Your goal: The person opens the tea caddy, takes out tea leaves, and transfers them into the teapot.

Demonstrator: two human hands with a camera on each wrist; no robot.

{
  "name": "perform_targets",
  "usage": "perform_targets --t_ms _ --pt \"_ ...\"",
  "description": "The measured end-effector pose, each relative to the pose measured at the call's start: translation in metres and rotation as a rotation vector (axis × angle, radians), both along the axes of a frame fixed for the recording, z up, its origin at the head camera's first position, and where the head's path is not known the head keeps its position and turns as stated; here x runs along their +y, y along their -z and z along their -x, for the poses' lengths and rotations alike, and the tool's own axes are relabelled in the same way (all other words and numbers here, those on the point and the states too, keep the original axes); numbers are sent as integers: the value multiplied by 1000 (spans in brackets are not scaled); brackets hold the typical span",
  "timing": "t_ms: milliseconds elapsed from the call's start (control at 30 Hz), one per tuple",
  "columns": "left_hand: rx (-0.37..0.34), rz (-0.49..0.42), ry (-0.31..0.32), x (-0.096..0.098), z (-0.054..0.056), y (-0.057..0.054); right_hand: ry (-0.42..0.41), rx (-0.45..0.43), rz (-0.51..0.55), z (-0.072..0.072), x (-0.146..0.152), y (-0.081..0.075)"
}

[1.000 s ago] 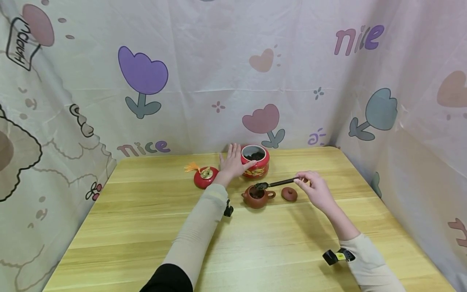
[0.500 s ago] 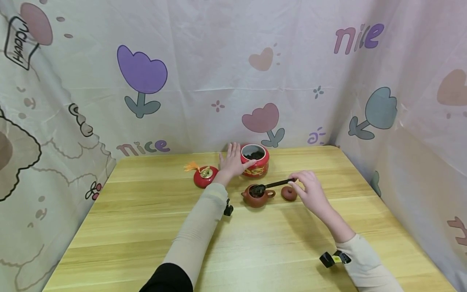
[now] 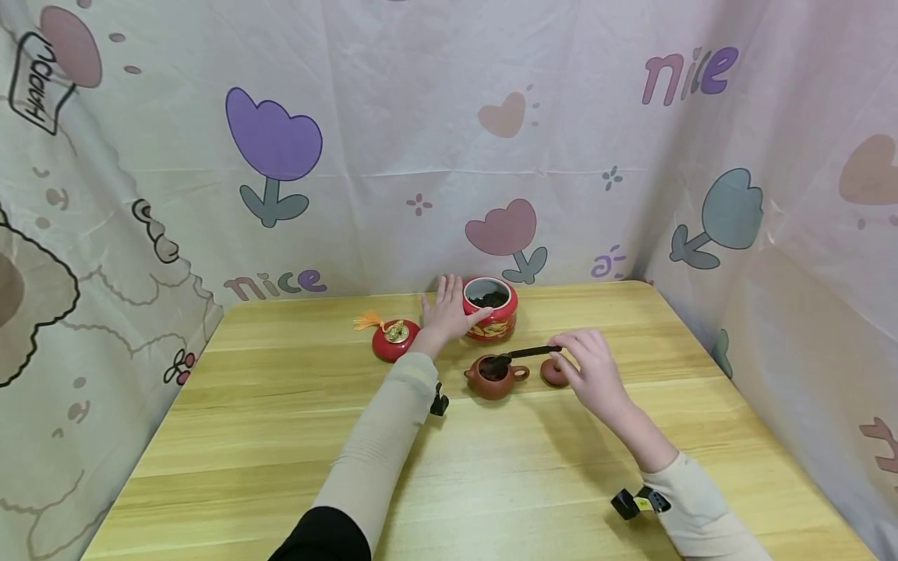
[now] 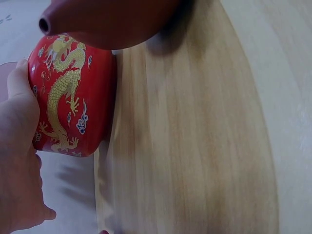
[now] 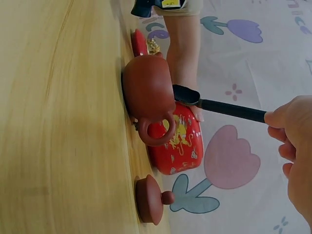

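The left hand rests flat against the side of the red jar, fingers straight, its grip open. The right hand pinches the end of a black scoop, whose bowl sits over the mouth of the brown teapot on the desk. The teapot lid lies just beside the pot, under the right hand; the jar lid lies left of the jar.
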State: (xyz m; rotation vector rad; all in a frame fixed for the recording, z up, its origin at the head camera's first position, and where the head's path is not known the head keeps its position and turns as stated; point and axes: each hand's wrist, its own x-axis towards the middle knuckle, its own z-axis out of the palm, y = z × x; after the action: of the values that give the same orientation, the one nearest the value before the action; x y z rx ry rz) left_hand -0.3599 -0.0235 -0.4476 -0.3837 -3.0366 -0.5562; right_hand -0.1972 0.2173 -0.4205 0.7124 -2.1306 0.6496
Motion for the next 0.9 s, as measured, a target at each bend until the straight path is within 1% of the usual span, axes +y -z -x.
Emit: perform_targets --t_ms 233,300,400,467,533,633,833,900 --pt "-23 8 -2 0 2 0 17 -32 59 0 5 -6" --pt "-13 4 -4 0 1 0 22 -43 75 1 8 -7" --pt "-15 1 -3 0 2 0 30 -46 96 2 12 -11" --pt "-4 -6 -5 0 1 1 38 -42 107 4 16 -12" --pt "-11 -10 -6 0 2 2 49 -35 117 5 19 -14" --pt "-2 -14 -9 0 3 4 67 -21 130 8 25 -16" --pt "-31 -17 -4 0 5 4 101 19 167 14 36 -15" --pt "-29 -18 -6 0 5 4 117 33 176 17 40 -14"
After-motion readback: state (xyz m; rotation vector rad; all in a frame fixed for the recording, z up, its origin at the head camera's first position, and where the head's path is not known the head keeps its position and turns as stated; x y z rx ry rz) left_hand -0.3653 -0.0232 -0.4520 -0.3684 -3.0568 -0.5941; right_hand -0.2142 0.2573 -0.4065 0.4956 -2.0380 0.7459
